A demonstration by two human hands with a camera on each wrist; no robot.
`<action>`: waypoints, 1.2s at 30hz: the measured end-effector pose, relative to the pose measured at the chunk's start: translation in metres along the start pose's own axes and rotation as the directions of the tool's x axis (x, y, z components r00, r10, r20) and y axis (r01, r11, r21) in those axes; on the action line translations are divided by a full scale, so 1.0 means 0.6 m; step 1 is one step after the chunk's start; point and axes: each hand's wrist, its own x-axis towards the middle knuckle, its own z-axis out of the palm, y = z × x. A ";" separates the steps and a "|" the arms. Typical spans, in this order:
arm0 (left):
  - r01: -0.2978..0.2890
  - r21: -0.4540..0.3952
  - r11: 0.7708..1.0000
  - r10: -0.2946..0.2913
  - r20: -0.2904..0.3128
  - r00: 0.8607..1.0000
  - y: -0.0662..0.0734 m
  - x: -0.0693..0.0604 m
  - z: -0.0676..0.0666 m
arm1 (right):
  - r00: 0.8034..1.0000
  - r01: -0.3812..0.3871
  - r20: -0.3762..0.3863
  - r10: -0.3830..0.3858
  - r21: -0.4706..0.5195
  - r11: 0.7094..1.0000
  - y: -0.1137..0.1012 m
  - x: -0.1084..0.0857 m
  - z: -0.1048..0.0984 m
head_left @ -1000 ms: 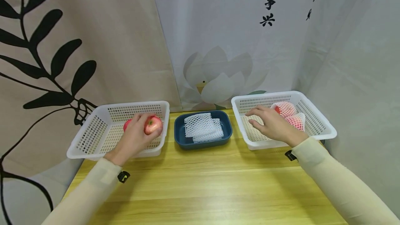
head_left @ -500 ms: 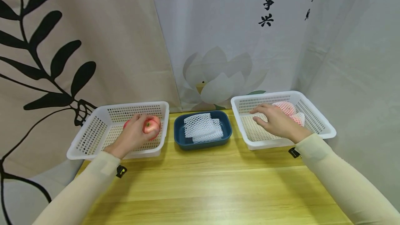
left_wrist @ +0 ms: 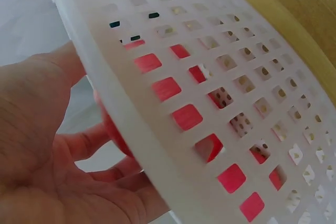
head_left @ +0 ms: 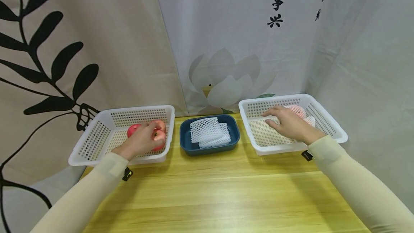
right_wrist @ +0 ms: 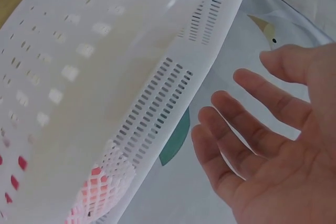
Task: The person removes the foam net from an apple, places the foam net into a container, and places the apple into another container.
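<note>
Three bare red apples are lying in the left basket (head_left: pixel 136 110), at least as many as are showing around the hand, and the left hand (head_left: pixel 139 139) is curving its fingers and thumb about the front apple (head_left: pixel 160 136), which is sitting low inside the basket near the right wall. How firmly it is gripping, the pictures are not telling. Another apple (head_left: pixel 160 124) is resting just behind that one, and a third apple (head_left: pixel 132 129) is peeking out on the far side of the hand. Across the table (head_left: pixel 210 186), the right hand (head_left: pixel 289 125) is hovering over the right basket (head_left: pixel 275 149) with its fingers spread and nothing between them — the right wrist view is showing the palm bare. Beyond it, two netted fruits (head_left: pixel 297 110) are lying together at the basket's far right (the hand and wrist are partly covering them, so more could be hiding). Between the baskets, a blue tray (head_left: pixel 208 151) is holding loose foam nets (head_left: pixel 207 128), two of them showing, flat and overlapping. The work is looking partway along, in my judgement — some fruit is lying bare, a pair is wearing nets, and the front apple is seemingly not yet being let go.
</note>
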 end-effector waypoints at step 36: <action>0.016 0.020 1.000 -0.013 -0.104 0.994 0.048 -0.016 -0.024 | 0.999 -0.052 0.012 0.052 -0.034 0.998 0.047 0.012 -0.008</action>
